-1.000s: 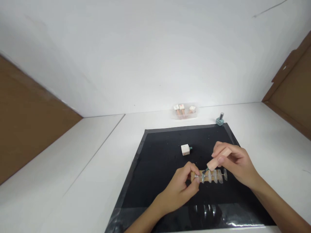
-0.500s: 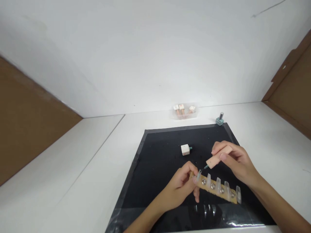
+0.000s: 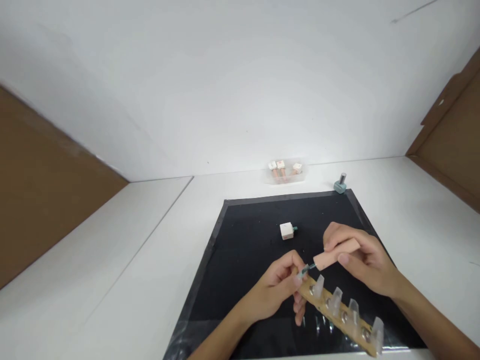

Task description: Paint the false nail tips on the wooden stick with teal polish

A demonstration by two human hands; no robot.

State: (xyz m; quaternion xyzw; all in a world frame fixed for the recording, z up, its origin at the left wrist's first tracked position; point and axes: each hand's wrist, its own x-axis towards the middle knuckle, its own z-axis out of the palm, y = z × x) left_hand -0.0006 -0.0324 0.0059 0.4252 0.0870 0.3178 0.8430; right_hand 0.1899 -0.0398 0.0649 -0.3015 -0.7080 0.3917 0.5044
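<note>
My left hand [image 3: 283, 282] grips one end of a tan strip [image 3: 330, 309] that carries several clear false nail tips [image 3: 336, 300] standing up in a row. Round shiny studs show between the tips. My right hand [image 3: 362, 257] pinches a peach nail polish brush cap [image 3: 333, 254] near its top. Its dark green brush [image 3: 310, 267] touches the nail tip [image 3: 302, 271] at the left end, beside my left fingers. That tip looks greenish. Beyond my hands, a white square nail polish bottle [image 3: 287, 231] lies on its side with a green neck.
A black mat [image 3: 247, 250] covers the middle of the white table. At its far right corner stands a teal bottle with a silver cap [image 3: 340, 185]. Behind the mat, a clear tray [image 3: 290, 178] holds several white-and-peach bottles. Cardboard panels [image 3: 48, 185] rise at both sides.
The strip's right end has swung down and toward me. The brush and cap have tilted flatter and shifted slightly left, with the brush still on the leftmost tip.
</note>
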